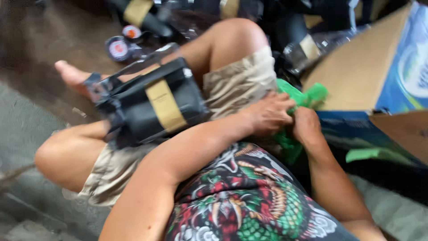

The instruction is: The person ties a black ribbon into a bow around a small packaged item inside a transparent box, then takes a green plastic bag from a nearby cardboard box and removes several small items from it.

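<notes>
I sit on the floor with my legs bent. My left hand [267, 114] and my right hand [306, 127] are close together at my right hip, both closed on a bunch of green plastic [307, 96]. A black pack with a tan band [156, 105] lies across my left thigh, touched by neither hand. The picture is blurred by motion.
An open cardboard box with blue printed sides [383, 76] stands at the right, a green strip [374, 154] on its flap. More black packs with tan bands [142, 15] and dark bottles with round caps [118, 47] lie on the floor ahead.
</notes>
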